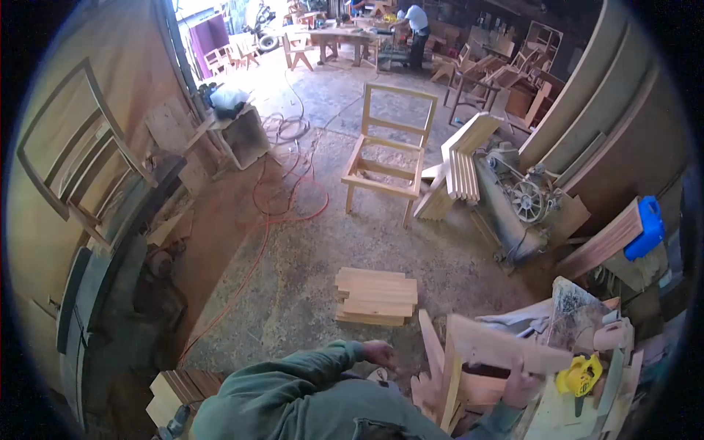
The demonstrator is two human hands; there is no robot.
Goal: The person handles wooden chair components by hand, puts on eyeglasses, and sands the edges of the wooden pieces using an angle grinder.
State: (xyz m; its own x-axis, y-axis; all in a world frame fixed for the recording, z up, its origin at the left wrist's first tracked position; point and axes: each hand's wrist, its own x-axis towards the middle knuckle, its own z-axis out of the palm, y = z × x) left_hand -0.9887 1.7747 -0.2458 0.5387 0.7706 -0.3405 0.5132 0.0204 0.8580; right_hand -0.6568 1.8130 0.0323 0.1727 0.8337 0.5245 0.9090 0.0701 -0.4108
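Note:
My right hand (522,384) is closed on the broad, pale top board of a wooden frame (488,341) at the lower right. The board is slightly blurred, and a leg-like piece runs down from its left end. My left hand (379,354) reaches out at the bottom centre with loosely bent fingers, and nothing shows in it. Just beyond it a stack of short boards (376,295) lies on the floor. To the right of my right hand, a yellow power tool (579,375) rests on a cluttered workbench (546,422).
An unfinished chair frame (389,183) stands ahead, beside a slatted wooden piece (462,176). A red hose (257,271) snakes over the floor at left. Leaning boards and a blue jug (645,229) are at right. Another person (418,29) works at a far table (337,35).

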